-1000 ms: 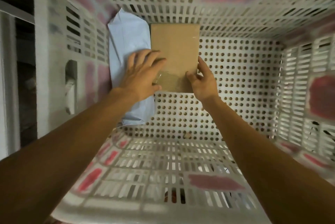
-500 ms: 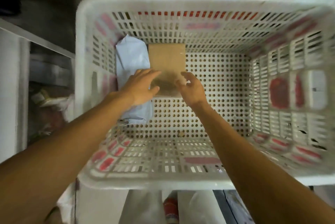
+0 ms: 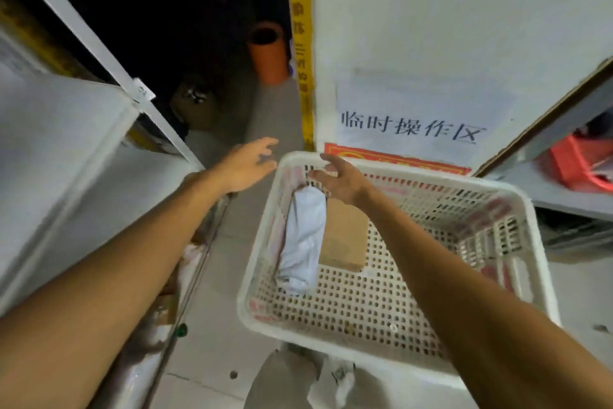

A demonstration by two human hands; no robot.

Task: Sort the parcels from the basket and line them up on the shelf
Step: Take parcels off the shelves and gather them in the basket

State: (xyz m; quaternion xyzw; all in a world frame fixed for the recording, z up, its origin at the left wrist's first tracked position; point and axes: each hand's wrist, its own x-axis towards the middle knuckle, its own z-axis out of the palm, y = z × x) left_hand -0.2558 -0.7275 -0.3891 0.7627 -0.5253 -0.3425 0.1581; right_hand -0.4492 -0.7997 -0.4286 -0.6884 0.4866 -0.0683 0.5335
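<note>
White perforated plastic basket (image 3: 315, 342) is noted beside the white metal shelf (image 3: 66, 143). A pale blue soft-wrapped parcel (image 3: 305, 236) and a flat brown cardboard parcel (image 3: 345, 239) are found lying side by side, touching, on the basket floor by its far left wall. Left hand (image 3: 247, 166) is held outside the far left rim, fingers loosely spread, nothing gripped. Right hand (image 3: 341, 180) is held above that corner, fingers spread, nothing gripped.

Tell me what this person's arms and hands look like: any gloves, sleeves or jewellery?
The left hand and right hand wear no gloves, and no watch, band or bracelet shows at either wrist. The left forearm and right forearm are uncovered down to the frame's edge, so no sleeve is in view. The picture is too blurred to rule out a thin ring.
</note>
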